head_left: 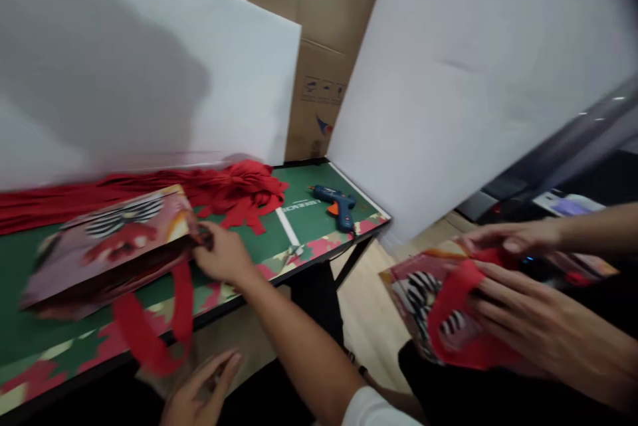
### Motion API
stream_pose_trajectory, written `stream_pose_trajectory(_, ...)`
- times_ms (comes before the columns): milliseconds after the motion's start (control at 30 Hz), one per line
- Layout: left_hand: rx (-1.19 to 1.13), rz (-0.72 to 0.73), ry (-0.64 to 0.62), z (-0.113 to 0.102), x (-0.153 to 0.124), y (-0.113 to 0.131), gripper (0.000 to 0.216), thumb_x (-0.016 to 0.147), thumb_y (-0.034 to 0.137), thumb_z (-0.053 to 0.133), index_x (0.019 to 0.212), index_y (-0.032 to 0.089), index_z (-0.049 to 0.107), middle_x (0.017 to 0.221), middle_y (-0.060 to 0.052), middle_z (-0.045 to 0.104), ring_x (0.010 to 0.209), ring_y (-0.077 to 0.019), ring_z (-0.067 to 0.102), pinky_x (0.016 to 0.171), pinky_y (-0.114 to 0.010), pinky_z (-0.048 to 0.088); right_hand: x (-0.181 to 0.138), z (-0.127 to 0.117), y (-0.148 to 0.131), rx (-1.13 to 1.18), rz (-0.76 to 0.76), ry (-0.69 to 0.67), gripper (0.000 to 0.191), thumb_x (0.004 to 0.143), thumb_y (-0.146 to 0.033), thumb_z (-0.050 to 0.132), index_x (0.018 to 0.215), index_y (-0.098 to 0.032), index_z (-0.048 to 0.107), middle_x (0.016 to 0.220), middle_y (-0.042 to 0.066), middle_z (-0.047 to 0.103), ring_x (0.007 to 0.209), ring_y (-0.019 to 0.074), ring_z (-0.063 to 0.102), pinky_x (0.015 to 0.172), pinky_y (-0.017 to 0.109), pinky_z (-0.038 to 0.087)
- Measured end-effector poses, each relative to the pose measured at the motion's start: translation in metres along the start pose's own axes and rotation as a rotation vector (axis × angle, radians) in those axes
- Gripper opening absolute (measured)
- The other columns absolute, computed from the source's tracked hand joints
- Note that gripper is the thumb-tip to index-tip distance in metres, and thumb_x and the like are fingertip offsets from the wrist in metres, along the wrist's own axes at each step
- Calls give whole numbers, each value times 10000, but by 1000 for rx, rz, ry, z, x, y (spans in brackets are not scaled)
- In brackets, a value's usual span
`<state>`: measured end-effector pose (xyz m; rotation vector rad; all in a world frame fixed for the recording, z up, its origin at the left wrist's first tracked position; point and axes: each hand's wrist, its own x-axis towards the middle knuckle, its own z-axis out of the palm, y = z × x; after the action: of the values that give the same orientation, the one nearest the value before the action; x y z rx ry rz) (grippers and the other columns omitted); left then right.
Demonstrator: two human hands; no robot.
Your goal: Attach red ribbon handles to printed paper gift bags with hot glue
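Observation:
A paper gift bag (124, 246) with a zebra-stripe and red print lies on its side on the table, blurred by motion. Its dark mouth faces the front edge. A red ribbon handle (149, 346) hangs from it over that edge. My right hand (224, 256) has its fingers closed on the bag's right end. Lower down, my left hand (202, 393) is below the table edge near the handle, thumb and fingers apart, holding nothing I can see. A bundle of red ribbon strips (239, 187) lies behind the bag.
A blue hot glue gun (336, 203) with an orange trigger rests on the green table top (304, 213). At the right, a co-worker's hands (533, 306) hold a similar bag (413, 293) with red ribbon. White boards (239, 80) and a cardboard box (321, 94) stand behind.

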<state>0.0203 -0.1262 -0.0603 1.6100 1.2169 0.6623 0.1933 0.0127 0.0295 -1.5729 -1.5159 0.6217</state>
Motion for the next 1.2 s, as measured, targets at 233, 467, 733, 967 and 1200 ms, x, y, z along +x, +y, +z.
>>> stream_pose_trajectory(233, -106, 300, 259, -72, -7, 75, 654, 1021, 716, 531, 684, 201, 753, 844, -106, 771, 635, -190, 647, 588, -300, 543, -3, 5, 9, 186, -42, 45, 570, 896, -135, 607, 1464, -127, 657, 1142, 98, 808, 944, 227, 734, 926, 320, 562)
stream_pose_trajectory(467, -5, 85, 893, -130, 67, 58, 766, 798, 473, 805, 1450, 162, 551, 1355, -158, 631, 1138, -281, 650, 862, -359, 578, -3, 7, 12, 224, -46, 59, 560, 886, -166, 596, 1440, -129, 665, 1102, 93, 800, 868, 214, 719, 858, 317, 550)
stream_pose_trajectory(733, 473, 142, 662, -137, 108, 28, 611, 941, 398, 590, 1476, 107, 554, 1359, -251, 673, 1316, -436, 649, 1137, -588, 513, -5, 6, 14, 206, -100, 65, 530, 905, -253, 602, 1414, -131, 685, 1072, 89, 806, 880, 231, 726, 815, 313, 543)
stream_pose_trajectory(967, 435, 216, 679, -138, 104, 18, 615, 892, 424, 647, 1439, 151, 584, 1306, -204, 714, 1227, -397, 706, 1056, -509, 575, -8, 9, 18, 199, -130, 55, 544, 881, -255, 577, 1405, -155, 684, 1106, 90, 805, 898, 248, 719, 874, 350, 554)
stream_pose_trajectory(1200, 425, 205, 704, -137, 106, 20, 658, 876, 477, 653, 1436, 137, 595, 1304, -224, 712, 1211, -431, 710, 1023, -540, 583, -7, 8, 17, 200, -132, 39, 522, 891, -255, 582, 1395, -159, 679, 1128, 85, 813, 924, 242, 745, 859, 330, 573)
